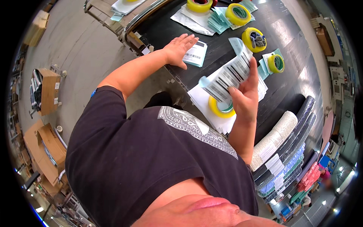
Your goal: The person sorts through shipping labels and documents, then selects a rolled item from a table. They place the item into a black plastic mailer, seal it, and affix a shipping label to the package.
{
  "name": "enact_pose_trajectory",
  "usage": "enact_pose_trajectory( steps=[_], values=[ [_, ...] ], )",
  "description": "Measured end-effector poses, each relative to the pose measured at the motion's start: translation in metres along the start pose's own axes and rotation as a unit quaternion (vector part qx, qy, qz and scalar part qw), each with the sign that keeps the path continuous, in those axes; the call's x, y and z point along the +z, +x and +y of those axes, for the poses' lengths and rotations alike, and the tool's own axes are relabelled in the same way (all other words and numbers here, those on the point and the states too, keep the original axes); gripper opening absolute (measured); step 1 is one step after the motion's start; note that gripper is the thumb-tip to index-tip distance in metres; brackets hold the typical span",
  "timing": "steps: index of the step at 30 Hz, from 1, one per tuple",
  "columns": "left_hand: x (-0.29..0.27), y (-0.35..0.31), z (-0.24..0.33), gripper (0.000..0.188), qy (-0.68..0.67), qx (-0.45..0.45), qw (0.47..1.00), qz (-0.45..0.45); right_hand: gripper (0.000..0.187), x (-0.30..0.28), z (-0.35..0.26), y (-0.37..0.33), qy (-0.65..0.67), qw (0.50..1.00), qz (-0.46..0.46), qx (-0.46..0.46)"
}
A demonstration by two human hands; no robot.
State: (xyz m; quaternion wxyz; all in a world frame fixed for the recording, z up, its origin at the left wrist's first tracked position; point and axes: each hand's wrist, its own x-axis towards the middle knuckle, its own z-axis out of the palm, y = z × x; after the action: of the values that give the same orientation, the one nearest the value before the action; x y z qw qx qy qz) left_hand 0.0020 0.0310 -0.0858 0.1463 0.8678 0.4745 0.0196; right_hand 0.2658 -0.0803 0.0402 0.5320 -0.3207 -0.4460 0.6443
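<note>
My right hand (245, 94) pinches a curled label sheet (228, 73) with large barcodes between thumb and fingers, raised over the black table (281, 85). My left hand (177, 50) is stretched out with fingers apart, beside a small stack of labels (197, 56) at the table's left edge. Whether it touches the stack I cannot tell. Below the held sheet, a yellow tape roll (216, 108) rests on white paper (198, 96), partly hidden by the sheet and my right hand.
Several tape rolls lie farther off, among them one (238, 15) on pale green labels (218, 20) and one with a grey glove (258, 39) inside. Wrapped rolls of material (278, 132) lie at right. A metal cart (123, 36) adjoins the table's far left; a carton (50, 90) stands on the left.
</note>
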Motion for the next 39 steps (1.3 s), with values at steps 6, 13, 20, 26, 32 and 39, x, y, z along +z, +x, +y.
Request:
enact_pose_trajectory(
  steps=[6,13,20,26,32,39],
  values=[
    [-0.015,0.011,-0.023,0.118,-0.043,0.042,0.997,-0.053,0.089,-0.035,0.088,0.057,-0.337,0.927,0.074,0.15],
    [-0.018,0.006,-0.093,0.125,-0.079,0.085,0.992,-0.041,0.091,-0.017,0.102,0.079,-0.132,0.979,0.089,0.126],
    [-0.017,-0.012,-0.135,0.138,-0.25,0.109,0.962,0.019,0.084,-0.018,0.144,0.077,-0.611,0.751,0.222,0.113],
    [-0.004,-0.017,-0.144,0.128,-0.249,0.133,0.958,0.057,0.089,0.01,0.138,0.07,-0.476,0.81,0.309,0.146],
    [0.004,-0.012,-0.139,0.129,-0.203,0.146,0.965,0.08,0.105,0.014,0.147,0.059,-0.624,0.741,0.232,0.091],
    [0.001,-0.003,-0.126,0.12,-0.171,0.095,0.98,0.048,0.107,0.04,0.148,0.059,-0.62,0.731,0.237,0.157]
  ],
)
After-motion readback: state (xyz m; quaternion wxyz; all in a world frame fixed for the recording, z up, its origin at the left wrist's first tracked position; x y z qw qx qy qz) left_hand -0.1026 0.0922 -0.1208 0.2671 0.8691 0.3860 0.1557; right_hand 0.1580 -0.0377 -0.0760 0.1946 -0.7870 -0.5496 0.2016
